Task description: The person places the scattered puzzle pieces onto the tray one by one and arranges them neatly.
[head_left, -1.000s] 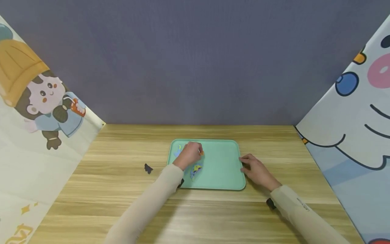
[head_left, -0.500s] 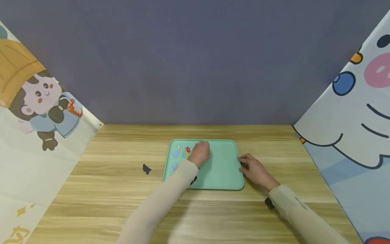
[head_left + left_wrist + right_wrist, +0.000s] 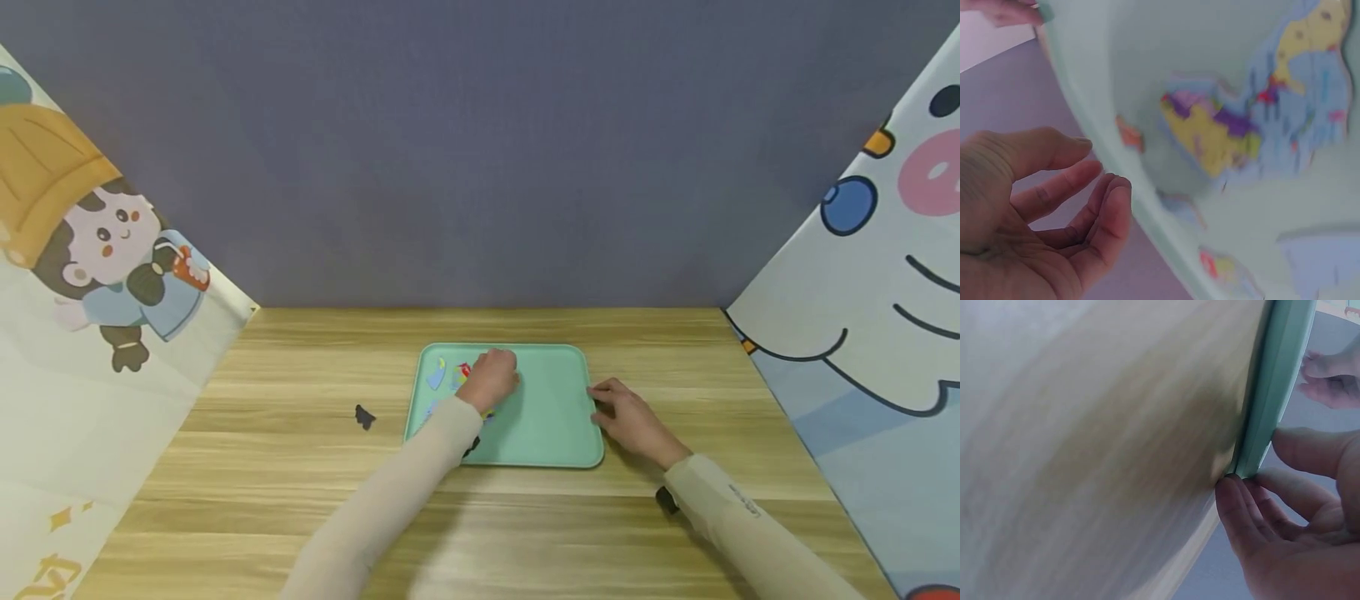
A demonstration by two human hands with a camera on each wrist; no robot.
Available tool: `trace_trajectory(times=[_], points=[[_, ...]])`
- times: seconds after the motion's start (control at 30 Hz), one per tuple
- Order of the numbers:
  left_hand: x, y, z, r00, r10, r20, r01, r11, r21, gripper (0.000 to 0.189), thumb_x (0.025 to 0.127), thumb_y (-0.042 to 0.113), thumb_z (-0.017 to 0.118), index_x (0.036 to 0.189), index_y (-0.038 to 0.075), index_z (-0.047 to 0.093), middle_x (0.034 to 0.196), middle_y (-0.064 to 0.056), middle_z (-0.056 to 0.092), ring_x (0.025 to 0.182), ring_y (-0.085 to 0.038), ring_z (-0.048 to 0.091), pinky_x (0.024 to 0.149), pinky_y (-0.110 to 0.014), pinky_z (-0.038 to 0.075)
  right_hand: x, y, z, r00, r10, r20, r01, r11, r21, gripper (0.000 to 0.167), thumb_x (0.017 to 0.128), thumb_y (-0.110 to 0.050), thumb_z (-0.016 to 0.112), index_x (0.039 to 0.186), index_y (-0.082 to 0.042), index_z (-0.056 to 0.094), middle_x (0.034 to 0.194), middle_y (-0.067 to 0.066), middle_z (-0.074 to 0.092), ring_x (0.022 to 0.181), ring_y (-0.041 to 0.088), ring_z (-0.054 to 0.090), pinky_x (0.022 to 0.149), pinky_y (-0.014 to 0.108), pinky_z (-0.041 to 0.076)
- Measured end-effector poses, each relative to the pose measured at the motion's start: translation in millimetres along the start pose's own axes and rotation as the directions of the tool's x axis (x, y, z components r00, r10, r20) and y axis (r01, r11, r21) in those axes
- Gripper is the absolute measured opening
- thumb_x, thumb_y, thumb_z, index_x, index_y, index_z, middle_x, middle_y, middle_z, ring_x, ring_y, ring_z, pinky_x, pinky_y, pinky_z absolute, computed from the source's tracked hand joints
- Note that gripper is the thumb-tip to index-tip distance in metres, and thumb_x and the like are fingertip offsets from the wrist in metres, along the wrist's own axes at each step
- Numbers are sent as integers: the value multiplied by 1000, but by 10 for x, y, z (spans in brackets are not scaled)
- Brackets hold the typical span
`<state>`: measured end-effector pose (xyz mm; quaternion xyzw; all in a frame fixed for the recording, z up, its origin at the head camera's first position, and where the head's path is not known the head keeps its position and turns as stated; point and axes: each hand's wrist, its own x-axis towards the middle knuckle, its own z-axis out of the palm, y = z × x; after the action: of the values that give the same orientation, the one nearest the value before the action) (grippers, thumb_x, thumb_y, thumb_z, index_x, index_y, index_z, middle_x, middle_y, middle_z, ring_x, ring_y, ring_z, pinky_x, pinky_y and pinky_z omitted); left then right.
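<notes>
On the green tray [image 3: 555,412] lie several flat, map-printed puzzle pieces, such as a pale blue one [image 3: 436,377] near its far left corner. My left hand [image 3: 491,379] hovers above the tray's middle, fingers loosely bent and holding nothing. In the left wrist view a small orange piece [image 3: 1130,134] lies on the tray close to its edge, beside a large yellow, purple and blue piece [image 3: 1210,137]; the fingertips are apart from both. At the tray's right edge, my right hand [image 3: 633,421] pinches the rim [image 3: 1275,381], thumb above and fingertips at its underside.
A small dark piece [image 3: 364,417] lies on the wooden table [image 3: 300,358] left of the tray. A dark grey panel [image 3: 480,167] stands behind the table, and cartoon-printed panels [image 3: 847,317] flank it on both sides.
My left hand has moved right across the tray and let go of the orange piece it held at its fingertips. My right hand has stayed at the rim.
</notes>
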<state>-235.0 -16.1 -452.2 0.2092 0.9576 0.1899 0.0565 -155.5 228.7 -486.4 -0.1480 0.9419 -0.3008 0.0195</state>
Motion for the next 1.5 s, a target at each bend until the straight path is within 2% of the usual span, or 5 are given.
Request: trace_trajectory(times=[0.23,0.83,1.1,1.33,1.5], points=[[-71,-84,-294,998,-42,-52,38,996,-84,31,86,13,68,114,1,64,111,-13,65,93,-25,62,78,-35,51,85,59,-64,999,-33,-1,33,999,3,44,88,-3,65,128,10,51,122,17,51,112,37,50,92,51,43],[-473,-751,-803,963,-220,-153,206,973,-103,34,84,14,70,115,0,63,98,-15,66,81,-23,61,66,-35,50,172,119,-130,999,-46,11,46,999,-9,44,88,-4,65,128,10,51,123,17,51,112,37,50,92,51,42],[-747,-1003,-869,939,-330,-93,321,942,-98,44,85,18,70,120,-5,57,104,-21,63,72,-26,58,76,-46,49,167,124,-117,999,-38,21,38,999,-3,46,88,-5,65,129,9,50,123,17,51,113,37,50,92,51,42],[-1000,-1277,-845,929,-370,-24,368,927,-70,51,85,20,69,122,-11,52,63,-9,58,53,-19,49,68,-42,50,174,127,-111,999,-47,23,47,999,-4,45,88,-5,64,129,9,50,123,17,51,113,38,49,92,52,42],[-1132,-1420,-775,917,-399,20,399,915,-56,55,83,22,71,122,-12,51,82,-16,62,68,-25,55,74,-46,50,172,133,-108,999,-46,19,46,999,-5,46,88,-4,65,130,9,50,123,17,51,113,37,50,92,51,42]])
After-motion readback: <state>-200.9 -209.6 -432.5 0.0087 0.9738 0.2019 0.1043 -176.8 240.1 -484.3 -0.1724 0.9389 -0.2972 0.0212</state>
